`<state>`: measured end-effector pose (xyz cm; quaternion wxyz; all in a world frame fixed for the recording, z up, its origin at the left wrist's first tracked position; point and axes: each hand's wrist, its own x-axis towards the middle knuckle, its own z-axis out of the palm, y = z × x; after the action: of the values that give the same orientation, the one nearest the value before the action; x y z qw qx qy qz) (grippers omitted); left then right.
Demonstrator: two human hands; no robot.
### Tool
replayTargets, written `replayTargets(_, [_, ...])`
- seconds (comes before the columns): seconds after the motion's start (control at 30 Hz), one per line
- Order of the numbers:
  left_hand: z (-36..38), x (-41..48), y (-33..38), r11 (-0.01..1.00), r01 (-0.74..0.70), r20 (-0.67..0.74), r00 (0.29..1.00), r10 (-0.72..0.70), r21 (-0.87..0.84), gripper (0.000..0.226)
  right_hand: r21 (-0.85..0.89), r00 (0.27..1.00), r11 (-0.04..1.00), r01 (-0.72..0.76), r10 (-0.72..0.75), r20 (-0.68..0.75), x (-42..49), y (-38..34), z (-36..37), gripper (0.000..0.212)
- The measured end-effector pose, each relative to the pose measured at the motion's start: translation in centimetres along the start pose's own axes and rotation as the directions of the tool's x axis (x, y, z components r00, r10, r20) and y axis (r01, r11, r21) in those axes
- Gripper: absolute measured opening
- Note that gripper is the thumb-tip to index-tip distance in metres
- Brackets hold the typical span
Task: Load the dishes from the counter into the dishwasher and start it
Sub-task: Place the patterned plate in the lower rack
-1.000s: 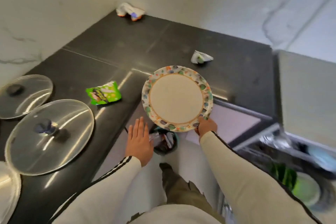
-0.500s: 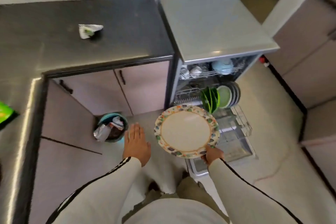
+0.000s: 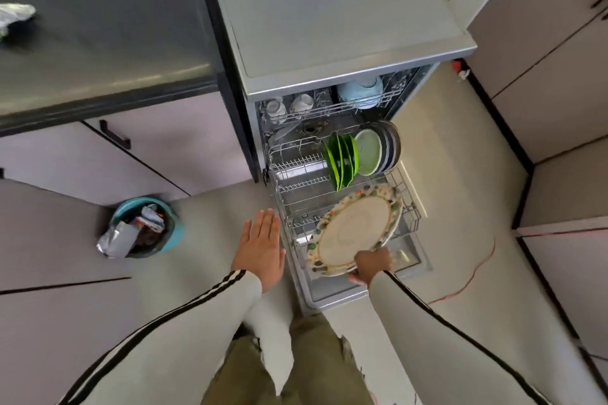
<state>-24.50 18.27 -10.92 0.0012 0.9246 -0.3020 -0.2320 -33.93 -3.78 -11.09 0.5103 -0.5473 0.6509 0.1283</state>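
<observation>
My right hand [image 3: 370, 265] grips the near rim of a cream plate with a patterned border [image 3: 355, 228], tilted above the front of the pulled-out lower rack [image 3: 297, 187] of the open dishwasher [image 3: 329, 26]. Green plates [image 3: 342, 158], a pale green plate [image 3: 368, 151] and dark plates [image 3: 391, 145] stand upright at the rack's back right. White cups [image 3: 291, 105] and a light blue bowl [image 3: 362, 90] sit in the upper rack. My left hand [image 3: 263, 246] hovers flat, fingers straight, holding nothing, just left of the rack.
A teal bin full of wrappers [image 3: 144, 227] stands on the floor to the left. The dark counter [image 3: 105, 43] carries a crumpled wrapper [image 3: 14, 15]. A red cable [image 3: 467, 283] runs over the floor on the right, beside beige cabinets [image 3: 559, 108].
The view has swung from the counter to the dishwasher. My right hand has carried the patterned plate right and down over the lower rack, tilting it; my left hand stays flat beside it.
</observation>
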Motion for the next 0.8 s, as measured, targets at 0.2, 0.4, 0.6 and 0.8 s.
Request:
replayTargets(0.2, [4.7, 10.0, 2.0, 0.998, 0.062, 0.052, 0.997, -0.061, -0.024, 0.07, -0.628, 0.917, 0.687, 0.366, -0.383, 0.115, 8.4, -6.6, 3.2, 0.03])
replayTargets(0.4, [11.5, 17.6, 1.8, 0.998, 0.053, 0.066, 0.997, -0.051, -0.028, 0.072, -0.699, 0.767, 0.414, 0.584, -0.564, 0.307, 17.5, -8.5, 9.6, 0.02])
replayTargets(0.6, [17.4, 22.1, -0.2, 0.999, 0.048, 0.095, 0.994, -0.048, -0.006, 0.071, -0.679, 0.677, 0.329, 0.656, -0.653, 0.339, 23.5, -9.9, 14.1, 0.029])
replayTargets(0.8, [18.8, 23.4, -0.8, 0.999, 0.035, 0.146, 0.989, -0.03, -0.029, 0.069, -0.698, 0.658, 0.29, 0.655, -0.674, 0.337, 26.6, -11.4, 16.7, 0.023])
